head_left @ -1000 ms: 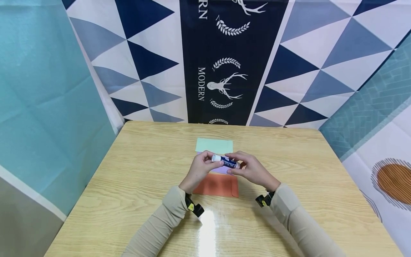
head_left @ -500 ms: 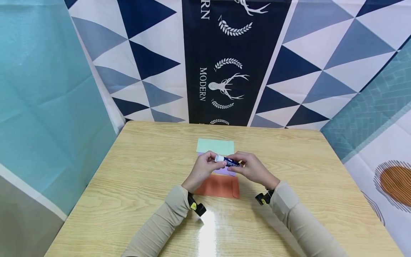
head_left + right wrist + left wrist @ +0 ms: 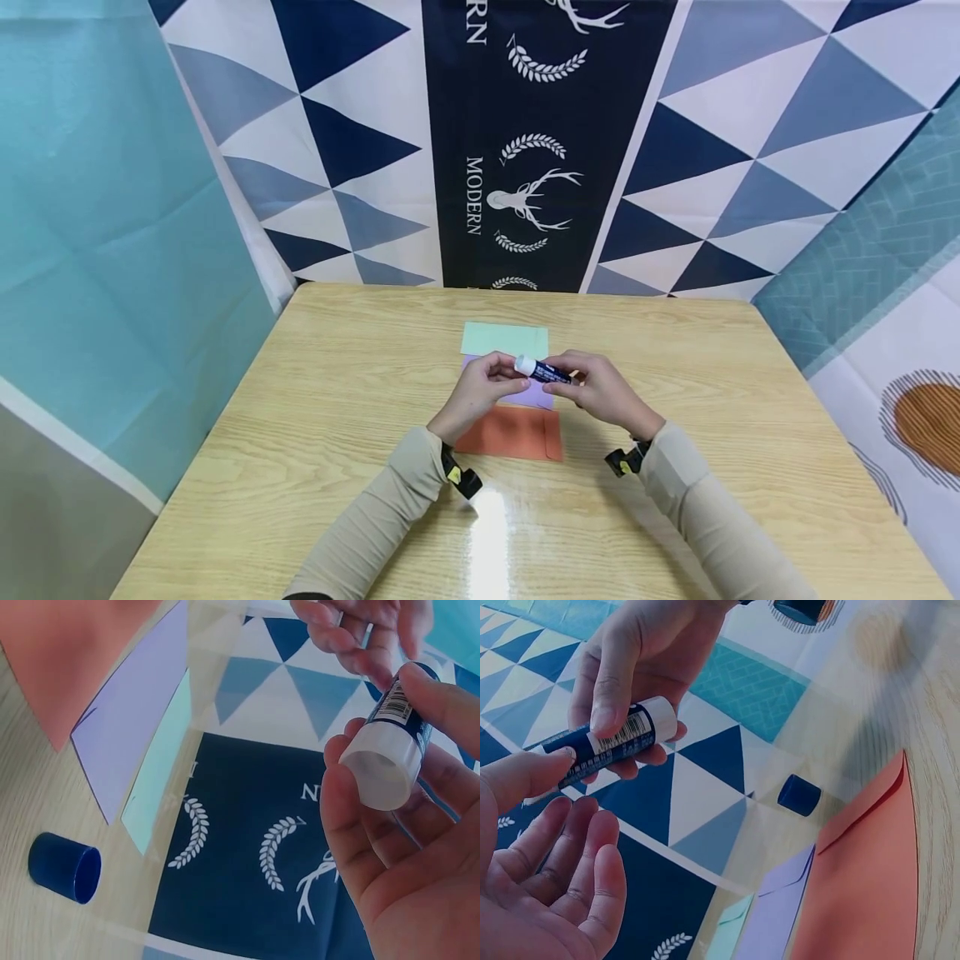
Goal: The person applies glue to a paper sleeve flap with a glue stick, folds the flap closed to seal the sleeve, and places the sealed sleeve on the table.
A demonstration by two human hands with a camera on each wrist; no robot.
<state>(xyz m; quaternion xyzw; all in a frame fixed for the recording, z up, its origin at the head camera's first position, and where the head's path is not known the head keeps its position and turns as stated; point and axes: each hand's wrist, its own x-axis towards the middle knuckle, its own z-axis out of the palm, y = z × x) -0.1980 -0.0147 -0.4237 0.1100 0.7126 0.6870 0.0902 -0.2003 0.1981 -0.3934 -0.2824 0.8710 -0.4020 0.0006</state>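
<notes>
My right hand point(image 3: 606, 390) holds a glue stick point(image 3: 549, 372) with a dark blue label. In the right wrist view, its white open end point(image 3: 384, 769) points towards the right palm. My left hand point(image 3: 477, 392) is at the other white end, thumb and fingertips around it; in the left wrist view the left thumb point(image 3: 544, 772) lies against the stick and the other fingers are bent loosely below it. A blue cap point(image 3: 799, 795) lies off the stick, on the table. Beneath the hands are an orange envelope point(image 3: 510, 432), a purple envelope point(image 3: 534, 395) and a mint green envelope point(image 3: 504, 338).
The wooden table point(image 3: 330, 400) carries the envelopes in a column, mint farthest away. A patterned cloth point(image 3: 517, 150) hangs behind the back edge, with a teal cloth point(image 3: 112, 208) at the left. Cameras are strapped to both wrists.
Both hands and the glue stick have shifted slightly right. The stick has tilted a little, and more of its white end shows beside the left fingers. The envelopes stay in place.
</notes>
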